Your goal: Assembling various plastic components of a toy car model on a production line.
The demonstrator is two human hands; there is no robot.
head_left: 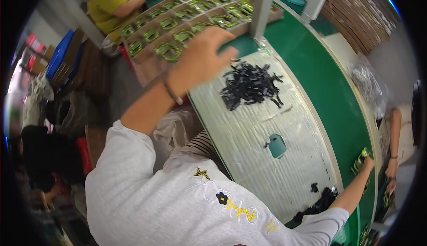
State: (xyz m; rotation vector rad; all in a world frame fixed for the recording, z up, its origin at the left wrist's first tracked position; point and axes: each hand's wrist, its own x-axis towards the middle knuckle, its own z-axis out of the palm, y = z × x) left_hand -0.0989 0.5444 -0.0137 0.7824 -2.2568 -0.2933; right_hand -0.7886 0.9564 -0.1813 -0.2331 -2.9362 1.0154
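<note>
My left hand (203, 55), with a band on its wrist, is above the near edge of a divided cardboard tray that holds bright green frame-like parts (167, 51). Its thumb and fingers are apart, and I see nothing between them. Far to the right, my right hand (368, 163) closes on a green and black part (358, 161) over the green belt. A heap of small black strips (251, 85) lies on the pale covered board, just right of my left hand. Another pile of black pieces (324, 204) is beside my right forearm.
The cardboard tray (143, 59) borders the board's far left end. A grey post (264, 10) rises beside it. The green belt (311, 74) curves along the board's right side. Co-workers sit at far left, in a yellow shirt (104, 6), and at right, with an arm (395, 135) showing.
</note>
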